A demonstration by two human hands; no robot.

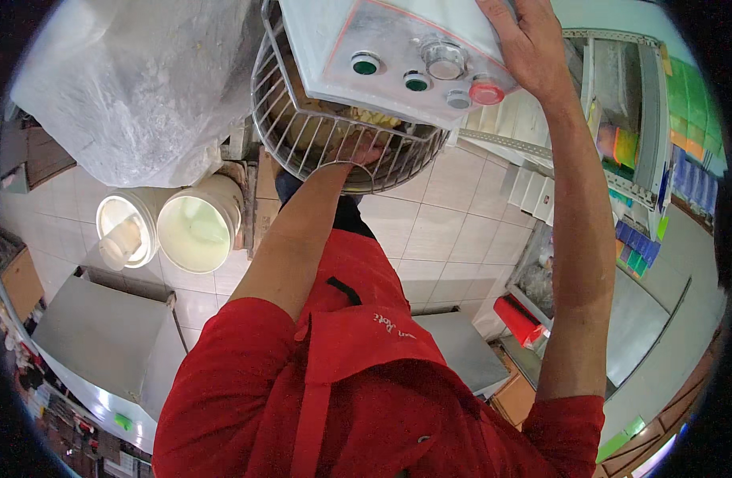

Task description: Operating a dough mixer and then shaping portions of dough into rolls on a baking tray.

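Note:
A mixer with a white housing fills the top of the view, its control panel carrying green buttons, a dial and a red knob. Beneath it, a curved wire guard covers the bowl. My left hand reaches through a gap in this guard, into the bowl; bars hide much of its fingers. Beige dough-like stuff and yellow lumps show inside, beyond that hand. Against the housing's right side my right hand lies flat and open, its upper fingers cut off by the picture's edge.
Two white buckets stand on the tiled floor at left, one with a scoop-like container on top. A large plastic-covered bulk rises behind them. Shelving with colourful packages lines the right. A grey-topped cabinet is lower left.

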